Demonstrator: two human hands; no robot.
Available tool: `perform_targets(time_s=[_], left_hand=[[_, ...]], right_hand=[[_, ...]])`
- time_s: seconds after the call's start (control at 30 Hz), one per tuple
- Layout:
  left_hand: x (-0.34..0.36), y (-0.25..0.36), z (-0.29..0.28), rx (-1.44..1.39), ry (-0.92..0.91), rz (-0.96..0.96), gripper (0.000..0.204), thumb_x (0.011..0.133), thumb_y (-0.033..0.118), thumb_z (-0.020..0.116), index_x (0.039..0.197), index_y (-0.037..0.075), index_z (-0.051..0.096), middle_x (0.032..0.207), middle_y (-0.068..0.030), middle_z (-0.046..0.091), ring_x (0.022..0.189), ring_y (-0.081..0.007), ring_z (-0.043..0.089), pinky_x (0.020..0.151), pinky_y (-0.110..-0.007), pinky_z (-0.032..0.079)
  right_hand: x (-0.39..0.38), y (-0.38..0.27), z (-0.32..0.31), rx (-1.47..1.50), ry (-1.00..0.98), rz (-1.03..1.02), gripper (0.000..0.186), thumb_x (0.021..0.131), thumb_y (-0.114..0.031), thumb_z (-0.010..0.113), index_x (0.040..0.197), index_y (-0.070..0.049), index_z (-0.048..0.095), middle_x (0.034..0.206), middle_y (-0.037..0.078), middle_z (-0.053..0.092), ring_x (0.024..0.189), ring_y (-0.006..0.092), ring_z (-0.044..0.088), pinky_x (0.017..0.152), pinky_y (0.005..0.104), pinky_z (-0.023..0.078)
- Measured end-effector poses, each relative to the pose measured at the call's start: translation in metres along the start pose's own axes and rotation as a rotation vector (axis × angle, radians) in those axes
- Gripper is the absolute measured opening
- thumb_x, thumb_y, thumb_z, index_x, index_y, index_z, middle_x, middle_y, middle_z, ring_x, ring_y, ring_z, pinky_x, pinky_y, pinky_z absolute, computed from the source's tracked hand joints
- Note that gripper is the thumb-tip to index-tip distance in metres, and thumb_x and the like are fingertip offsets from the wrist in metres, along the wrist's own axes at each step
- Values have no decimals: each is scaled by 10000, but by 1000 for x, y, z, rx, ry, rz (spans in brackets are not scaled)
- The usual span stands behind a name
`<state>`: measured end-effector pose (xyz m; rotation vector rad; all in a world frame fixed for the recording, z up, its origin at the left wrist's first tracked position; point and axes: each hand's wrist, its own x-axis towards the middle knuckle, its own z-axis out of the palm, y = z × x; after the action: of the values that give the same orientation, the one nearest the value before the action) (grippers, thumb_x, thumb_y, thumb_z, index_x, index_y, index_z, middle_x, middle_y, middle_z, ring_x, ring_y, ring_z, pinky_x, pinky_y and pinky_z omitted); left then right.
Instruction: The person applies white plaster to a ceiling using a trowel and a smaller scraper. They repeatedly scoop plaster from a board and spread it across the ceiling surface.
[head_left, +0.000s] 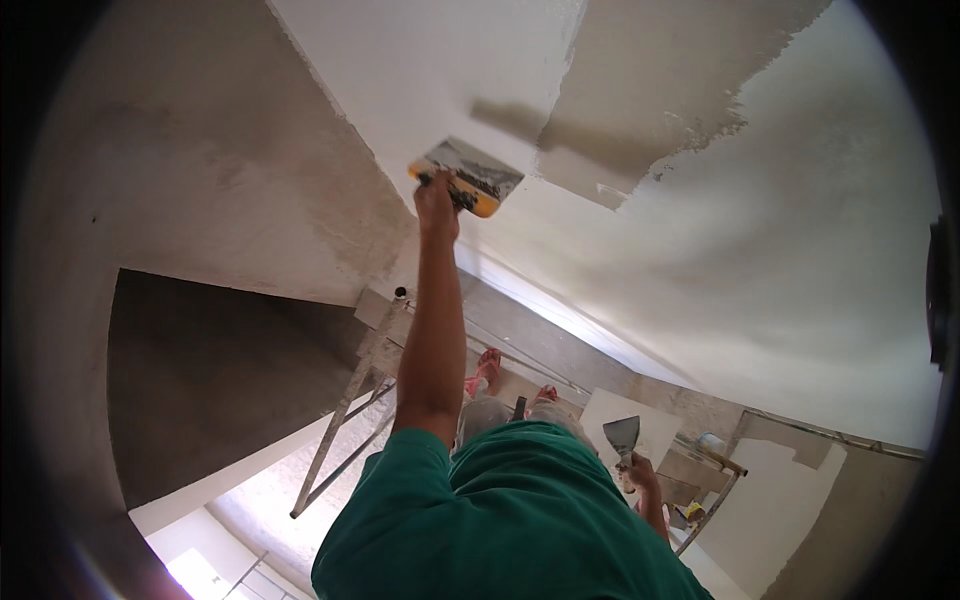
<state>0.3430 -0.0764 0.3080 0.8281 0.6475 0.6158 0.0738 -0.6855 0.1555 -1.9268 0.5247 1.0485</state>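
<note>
My left hand (437, 207) is stretched far up and out, its fingers wrapped round the handle of a wide putty knife (478, 168). This tool has a grey blade smeared with paste and an orange-yellow back edge. It is close to the white-coated wall (430, 70); I cannot tell whether the blade touches it. Low at my right side, my right hand (640, 473) grips a smaller putty knife (622, 434), its grey blade pointing up. Part of that handle is hidden by the fingers.
My feet (488, 365) stand on a scaffold platform with metal rails (345, 430). A pale board (630, 415), a small tub (711, 441) and a yellow item (693, 511) lie at the right. A bare grey patch (660, 80) shows amid white coating. A dark opening (230, 380) is at the left.
</note>
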Motion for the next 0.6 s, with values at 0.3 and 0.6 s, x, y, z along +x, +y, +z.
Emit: perform_targets(time_s=[0.3, 0.6], left_hand=[[38, -78, 13, 134, 45, -162, 301, 803, 215, 598, 1006, -1, 545, 881, -104, 590, 726, -196, 603, 548, -330, 513], [65, -45, 59, 269, -27, -98, 251, 817, 187, 598, 812, -63, 585, 791, -149, 612, 536, -194, 587, 410, -297, 491]], right_hand=[[-21, 21, 7, 97, 21, 78, 179, 802, 16, 636, 975, -25, 611, 723, 25, 597, 582, 115, 551, 520, 291, 456], [-13, 23, 8, 122, 18, 51, 159, 807, 25, 616, 958, -21, 604, 719, 29, 591, 577, 115, 549, 515, 291, 456]])
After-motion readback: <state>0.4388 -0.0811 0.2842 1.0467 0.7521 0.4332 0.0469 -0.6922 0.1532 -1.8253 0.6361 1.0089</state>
